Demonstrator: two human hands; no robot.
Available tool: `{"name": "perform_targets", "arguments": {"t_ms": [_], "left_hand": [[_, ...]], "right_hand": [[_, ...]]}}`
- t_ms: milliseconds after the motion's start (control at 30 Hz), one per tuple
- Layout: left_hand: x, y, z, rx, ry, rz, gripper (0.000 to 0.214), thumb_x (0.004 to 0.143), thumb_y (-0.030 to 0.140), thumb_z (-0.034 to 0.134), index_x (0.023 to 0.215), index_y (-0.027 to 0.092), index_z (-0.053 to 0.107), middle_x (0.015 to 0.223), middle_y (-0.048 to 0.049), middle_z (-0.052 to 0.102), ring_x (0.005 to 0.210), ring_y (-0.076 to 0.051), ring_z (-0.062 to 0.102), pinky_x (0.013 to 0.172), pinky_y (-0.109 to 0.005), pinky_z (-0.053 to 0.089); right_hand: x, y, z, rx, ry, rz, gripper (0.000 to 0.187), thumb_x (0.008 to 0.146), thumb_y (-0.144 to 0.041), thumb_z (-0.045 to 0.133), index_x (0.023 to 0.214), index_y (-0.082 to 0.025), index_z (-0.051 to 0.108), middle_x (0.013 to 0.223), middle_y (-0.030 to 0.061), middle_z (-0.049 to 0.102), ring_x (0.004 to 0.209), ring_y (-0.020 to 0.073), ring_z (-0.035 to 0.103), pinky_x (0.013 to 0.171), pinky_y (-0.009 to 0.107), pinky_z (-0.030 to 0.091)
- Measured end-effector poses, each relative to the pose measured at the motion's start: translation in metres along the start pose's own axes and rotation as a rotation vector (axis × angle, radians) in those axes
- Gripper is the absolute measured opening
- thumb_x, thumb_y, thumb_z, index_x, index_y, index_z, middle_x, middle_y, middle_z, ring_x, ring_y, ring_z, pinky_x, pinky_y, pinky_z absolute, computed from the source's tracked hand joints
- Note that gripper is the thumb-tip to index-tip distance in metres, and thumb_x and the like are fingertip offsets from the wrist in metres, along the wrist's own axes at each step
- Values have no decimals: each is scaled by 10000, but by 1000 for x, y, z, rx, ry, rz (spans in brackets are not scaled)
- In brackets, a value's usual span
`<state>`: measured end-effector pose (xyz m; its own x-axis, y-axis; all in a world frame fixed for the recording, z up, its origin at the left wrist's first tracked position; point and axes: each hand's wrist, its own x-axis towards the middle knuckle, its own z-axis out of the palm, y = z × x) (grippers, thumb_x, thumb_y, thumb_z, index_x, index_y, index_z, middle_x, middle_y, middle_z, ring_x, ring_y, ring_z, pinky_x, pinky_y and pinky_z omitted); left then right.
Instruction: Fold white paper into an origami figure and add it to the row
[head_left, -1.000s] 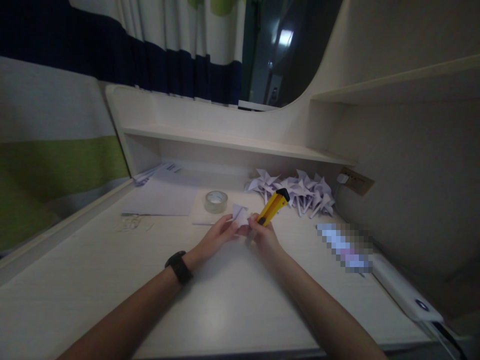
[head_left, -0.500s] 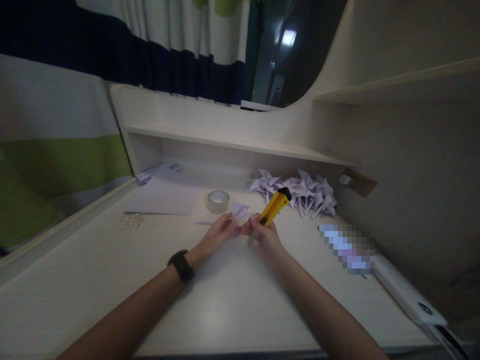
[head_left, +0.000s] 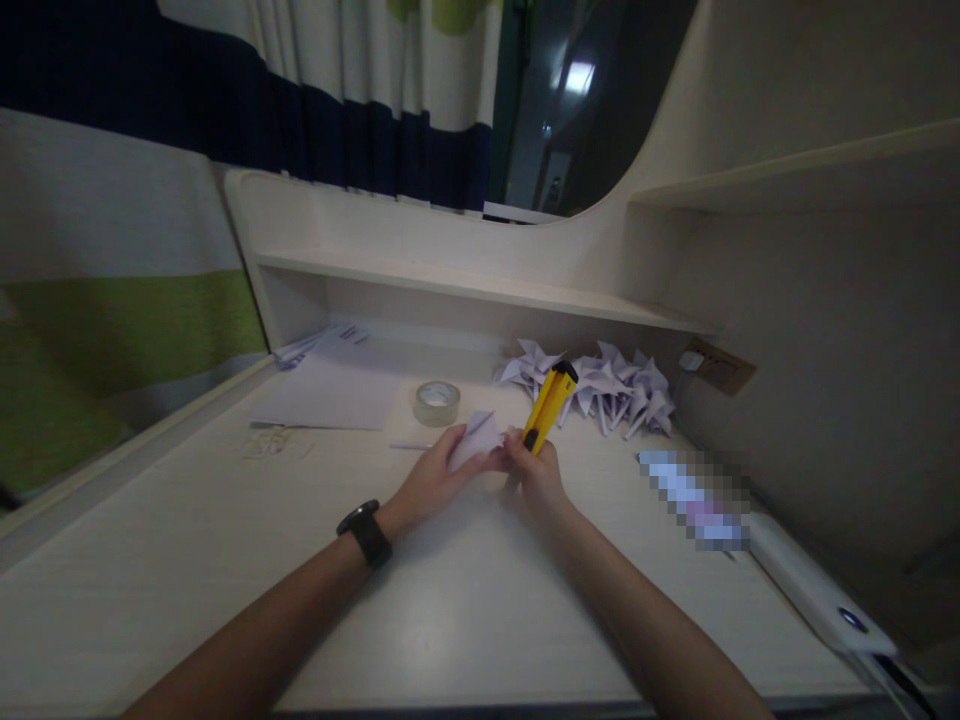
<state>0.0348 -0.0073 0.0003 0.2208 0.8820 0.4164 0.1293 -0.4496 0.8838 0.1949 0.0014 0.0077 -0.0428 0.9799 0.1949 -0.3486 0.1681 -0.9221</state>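
Observation:
A folded piece of white paper (head_left: 475, 440) is pinched in my left hand (head_left: 439, 470), which wears a black watch (head_left: 365, 530). Held in my right hand (head_left: 541, 475) is a yellow utility knife (head_left: 550, 408), its black end pointing up and away. The fingertips of both hands meet at the paper's right edge; the knife's lower end is hidden by my fingers and shadow. Just beyond my left hand stands a roll of clear tape (head_left: 436, 404), with a thin white paper stick (head_left: 411, 446) lying in front of it.
Several paper pinwheels (head_left: 611, 385) are heaped at the back right. White sheets (head_left: 330, 385) lie at the back left, small scraps (head_left: 276, 442) before them. A blurred-out phone (head_left: 694, 500) and a white power strip (head_left: 817, 585) line the right side. A low shelf (head_left: 465, 282) spans the back.
The paper has turned in my left hand and shows a larger face. The knife has shifted slightly and stands a little more upright in my right hand.

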Motion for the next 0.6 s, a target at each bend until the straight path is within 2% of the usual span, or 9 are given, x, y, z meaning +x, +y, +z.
{"name": "perform_targets", "arguments": {"t_ms": [167,300,467,600], "left_hand": [[0,1,0,-63,14,-34,473,814,424,670,1216,190,577,1195,-114,625,1145,-309,535,1034,-448,345],[1,1,1,-146,-19,-1,407,837,417,652,1161,178,601,1182,-112,626,1123,-289,554,1010,-425,381],[3,-6,5,-504,-39,-147,474,826,455,660,1177,148,572,1187,-150,627,1026,-273,627,945,-462,458],[3,-6,6,-718,-59,-222,485,851,457,635,1205,131,572,1207,-157,630,1036,-272,641,999,-477,433]], "right_hand": [[1,4,-3,-81,-9,-66,337,655,-456,795,637,-171,616,553,9,643,500,158,623,591,306,566],[3,9,-5,-78,-24,-96,303,688,-433,778,653,-179,618,574,5,656,518,154,625,619,310,568],[3,7,-4,-101,-53,-106,324,710,-476,750,691,-181,620,591,15,668,536,173,647,636,332,573],[1,3,-1,-158,-22,-112,352,682,-503,760,675,-177,626,580,23,669,532,176,650,622,321,573]]}}
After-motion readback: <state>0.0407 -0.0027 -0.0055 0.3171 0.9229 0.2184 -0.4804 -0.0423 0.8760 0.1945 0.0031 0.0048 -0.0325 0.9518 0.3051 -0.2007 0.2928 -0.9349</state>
